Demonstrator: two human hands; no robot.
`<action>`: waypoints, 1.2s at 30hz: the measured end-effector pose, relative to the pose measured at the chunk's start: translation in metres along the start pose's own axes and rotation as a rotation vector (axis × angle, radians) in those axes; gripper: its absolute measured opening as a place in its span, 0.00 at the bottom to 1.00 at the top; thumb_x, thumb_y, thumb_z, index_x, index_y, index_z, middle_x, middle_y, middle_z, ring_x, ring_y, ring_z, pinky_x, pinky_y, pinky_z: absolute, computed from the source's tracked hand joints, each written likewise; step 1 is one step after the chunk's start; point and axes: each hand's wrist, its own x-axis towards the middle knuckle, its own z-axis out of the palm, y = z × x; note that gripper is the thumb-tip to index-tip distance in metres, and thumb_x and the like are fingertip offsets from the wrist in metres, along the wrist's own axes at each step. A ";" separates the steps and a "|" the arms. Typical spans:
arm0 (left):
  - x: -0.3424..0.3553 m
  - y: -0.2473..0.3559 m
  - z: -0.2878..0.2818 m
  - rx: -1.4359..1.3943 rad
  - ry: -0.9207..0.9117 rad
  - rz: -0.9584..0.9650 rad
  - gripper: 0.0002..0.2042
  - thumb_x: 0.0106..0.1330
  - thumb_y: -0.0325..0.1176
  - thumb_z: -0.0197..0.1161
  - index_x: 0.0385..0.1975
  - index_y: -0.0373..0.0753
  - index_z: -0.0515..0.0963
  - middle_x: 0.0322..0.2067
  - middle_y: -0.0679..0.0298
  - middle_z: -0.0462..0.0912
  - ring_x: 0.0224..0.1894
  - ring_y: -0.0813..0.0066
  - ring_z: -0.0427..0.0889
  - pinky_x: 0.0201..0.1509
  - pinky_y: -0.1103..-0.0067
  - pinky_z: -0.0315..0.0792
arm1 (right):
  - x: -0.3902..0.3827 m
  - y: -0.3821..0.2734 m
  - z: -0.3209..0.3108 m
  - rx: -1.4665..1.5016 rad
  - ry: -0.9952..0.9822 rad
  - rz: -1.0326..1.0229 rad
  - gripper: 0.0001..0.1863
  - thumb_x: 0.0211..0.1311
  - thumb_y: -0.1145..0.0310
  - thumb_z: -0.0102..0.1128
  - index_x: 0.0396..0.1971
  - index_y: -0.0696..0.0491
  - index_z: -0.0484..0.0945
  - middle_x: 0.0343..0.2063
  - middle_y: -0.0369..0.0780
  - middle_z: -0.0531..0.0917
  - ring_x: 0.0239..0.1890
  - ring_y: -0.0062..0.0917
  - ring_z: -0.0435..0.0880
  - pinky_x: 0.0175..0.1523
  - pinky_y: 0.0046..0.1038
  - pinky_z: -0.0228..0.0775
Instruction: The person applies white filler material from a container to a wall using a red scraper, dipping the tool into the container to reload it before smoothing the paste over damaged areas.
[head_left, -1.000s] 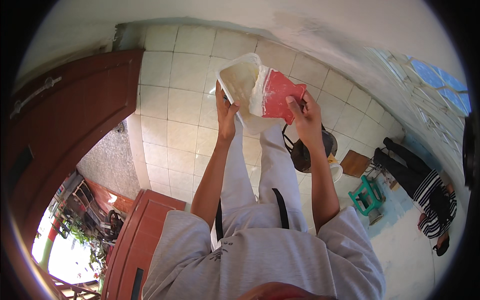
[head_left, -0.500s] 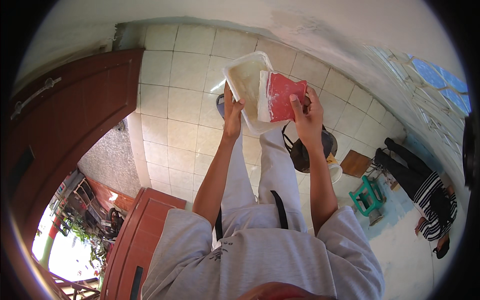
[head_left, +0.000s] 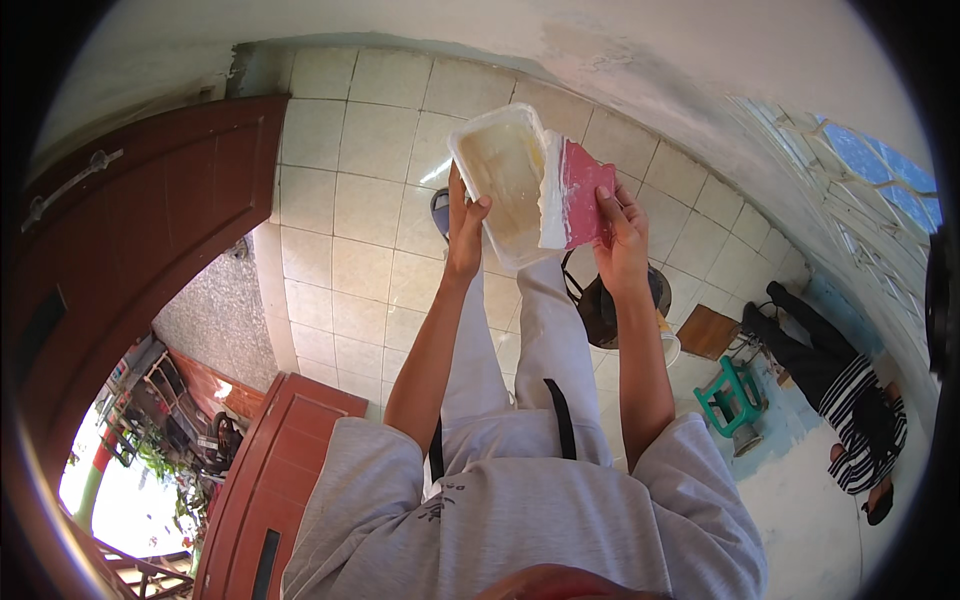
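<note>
A whitish rectangular plastic tub [head_left: 492,178], smeared inside with pale residue, is gripped along its left wall by my left hand [head_left: 466,228], thumb over the rim. My right hand [head_left: 624,238] pinches a flat red scraper [head_left: 586,198] by its right side, thumb on top. White paste [head_left: 553,190] coats the scraper's left edge, which overlaps the tub's right rim. Whether scraper and rim touch I cannot tell. Part of the tub's right side is hidden beneath the scraper.
Reddish-brown door panels [head_left: 150,210] stand at left. Below my right hand are a dark bag-like object [head_left: 600,315], a brown board [head_left: 709,331] and a green stool [head_left: 731,398]. Another person [head_left: 850,400] in a striped top is at right, near the wall with a window grille [head_left: 850,190].
The scraper has shifted right, from over the tub to its right rim, and has tilted. More of the tub's inside shows. My left hand keeps its hold.
</note>
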 end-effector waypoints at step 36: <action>-0.031 -0.037 -0.070 0.025 0.164 -0.150 0.39 0.71 0.50 0.55 0.77 0.42 0.48 0.71 0.57 0.60 0.74 0.61 0.58 0.76 0.65 0.54 | 0.167 -0.049 -0.081 0.765 -0.002 -0.240 0.20 0.69 0.80 0.45 0.56 0.76 0.70 0.51 0.58 0.80 0.39 0.27 0.83 0.40 0.19 0.83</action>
